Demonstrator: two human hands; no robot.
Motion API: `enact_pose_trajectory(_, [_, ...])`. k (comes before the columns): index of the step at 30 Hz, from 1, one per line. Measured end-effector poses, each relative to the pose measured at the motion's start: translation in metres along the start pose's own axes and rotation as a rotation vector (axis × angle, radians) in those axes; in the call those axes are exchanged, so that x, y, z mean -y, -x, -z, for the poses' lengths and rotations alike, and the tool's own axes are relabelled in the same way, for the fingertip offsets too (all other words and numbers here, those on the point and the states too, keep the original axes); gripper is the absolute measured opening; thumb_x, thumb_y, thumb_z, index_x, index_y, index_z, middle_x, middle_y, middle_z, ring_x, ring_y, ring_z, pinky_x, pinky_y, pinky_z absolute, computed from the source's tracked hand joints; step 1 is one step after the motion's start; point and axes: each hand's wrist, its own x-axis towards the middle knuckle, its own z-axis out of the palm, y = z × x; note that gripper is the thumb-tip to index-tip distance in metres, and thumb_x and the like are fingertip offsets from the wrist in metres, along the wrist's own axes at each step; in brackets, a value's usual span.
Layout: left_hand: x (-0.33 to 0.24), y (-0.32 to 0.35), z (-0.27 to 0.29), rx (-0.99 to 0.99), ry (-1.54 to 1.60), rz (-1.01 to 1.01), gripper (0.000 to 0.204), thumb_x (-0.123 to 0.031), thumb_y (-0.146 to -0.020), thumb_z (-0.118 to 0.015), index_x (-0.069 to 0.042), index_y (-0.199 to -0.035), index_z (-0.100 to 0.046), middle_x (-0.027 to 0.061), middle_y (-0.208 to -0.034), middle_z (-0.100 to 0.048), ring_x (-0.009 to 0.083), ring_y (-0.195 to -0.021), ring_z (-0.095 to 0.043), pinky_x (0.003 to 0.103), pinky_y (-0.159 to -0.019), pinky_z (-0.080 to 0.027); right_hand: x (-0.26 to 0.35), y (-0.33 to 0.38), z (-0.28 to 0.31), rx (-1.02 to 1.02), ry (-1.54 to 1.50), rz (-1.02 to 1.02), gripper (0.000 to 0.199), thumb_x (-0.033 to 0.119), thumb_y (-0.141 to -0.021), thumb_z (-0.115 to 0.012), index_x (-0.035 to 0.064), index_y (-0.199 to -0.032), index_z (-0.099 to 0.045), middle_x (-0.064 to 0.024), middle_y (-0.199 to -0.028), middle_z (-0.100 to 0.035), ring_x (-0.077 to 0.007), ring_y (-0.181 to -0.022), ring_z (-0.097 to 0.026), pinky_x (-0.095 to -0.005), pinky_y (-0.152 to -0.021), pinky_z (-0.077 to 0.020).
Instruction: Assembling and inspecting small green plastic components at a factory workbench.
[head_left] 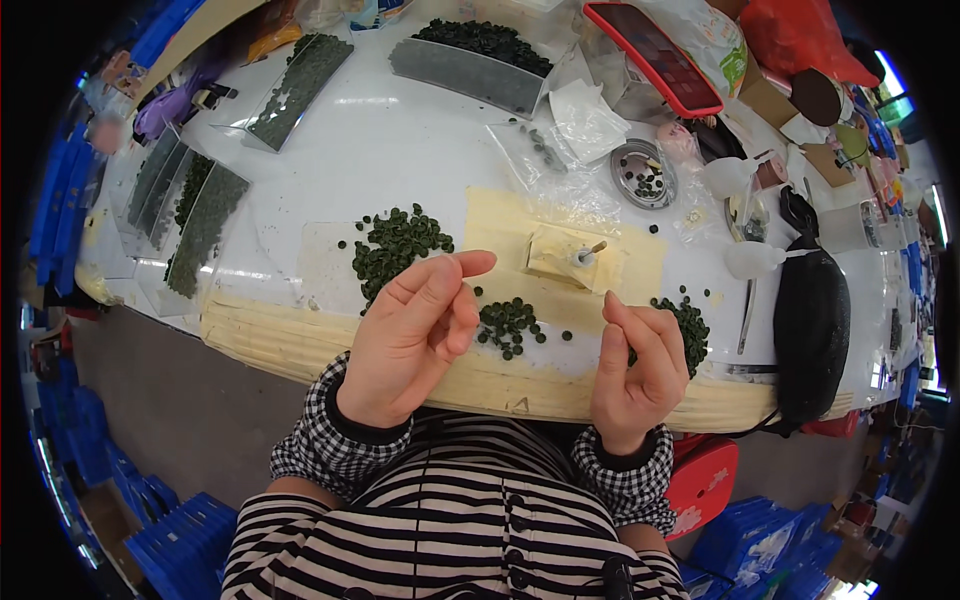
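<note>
My left hand [412, 335] hovers at the table's front edge, beside a pile of small dark green round pieces [400, 240]. Its fingers are curled in, the index finger pointing right; whatever they may hold is too small to make out. My right hand [640, 370] is closed in a pinch, with the contents of its fingertips not visible. Partly behind it lies another pile of dark green pieces [693, 335]. Between the hands is a smaller heap of the same pieces [510, 325]. Beyond them stands a yellowish taped block [560, 262] with a short upright peg [590, 253].
Clear bins of dark pieces stand at the back [465, 75] and left [205, 230]. A round metal dish [643, 175], plastic bags and a red-cased phone [655, 58] are at the back right. A black pouch [812, 335] hangs over the right edge; a red stool [703, 480] is below.
</note>
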Motion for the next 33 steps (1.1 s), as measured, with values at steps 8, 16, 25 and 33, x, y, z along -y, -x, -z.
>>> enact_pose_trajectory(8, [0.008,-0.01,-0.029,0.004,-0.049,0.026,0.037,-0.02,-0.103,-0.042,0.004,-0.131,-0.047,-0.0007,-0.085,-0.053,0.0069,-0.071,-0.049,0.019,-0.065,-0.043,0.002,-0.035,0.006,0.063,0.166,-0.005,0.021,-0.005,-0.078,-0.068,0.0011,-0.098,-0.07,-0.0094,-0.086,-0.062,-0.02,-0.074,-0.057,-0.0281,-0.064,-0.0457])
enact_pose_trajectory(16, [0.014,-0.019,-0.013,0.068,0.11,0.113,0.032,-0.021,-0.1,-0.05,-0.001,-0.124,-0.053,0.0039,-0.097,-0.064,0.0081,-0.085,-0.061,0.018,-0.077,-0.051,0.004,-0.063,-0.007,0.166,0.223,-0.005,0.014,0.003,-0.077,-0.071,0.0019,-0.09,-0.066,-0.0083,-0.086,-0.06,-0.0251,-0.08,-0.056,-0.0334,-0.071,-0.0447])
enact_pose_trajectory(25, [0.013,-0.017,-0.018,0.027,0.122,0.139,0.028,-0.02,-0.099,-0.052,-0.001,-0.118,-0.058,0.0045,-0.098,-0.066,0.0075,-0.084,-0.063,0.017,-0.072,-0.053,0.015,-0.061,0.004,-0.027,0.16,0.064,0.013,-0.001,-0.077,-0.071,0.001,-0.089,-0.068,-0.0092,-0.083,-0.059,-0.0218,-0.073,-0.056,-0.0292,-0.067,-0.0448])
enact_pose_trajectory(33, [0.015,-0.015,-0.009,0.157,0.022,0.19,0.029,-0.024,-0.098,-0.054,0.002,-0.109,-0.062,0.0066,-0.085,-0.068,0.0108,-0.073,-0.065,0.02,-0.068,-0.054,0.028,-0.049,0.006,0.028,-0.299,-0.012,0.008,0.005,-0.084,-0.067,-0.0007,-0.088,-0.062,-0.0104,-0.087,-0.059,-0.0188,-0.081,-0.056,-0.0284,-0.074,-0.0447])
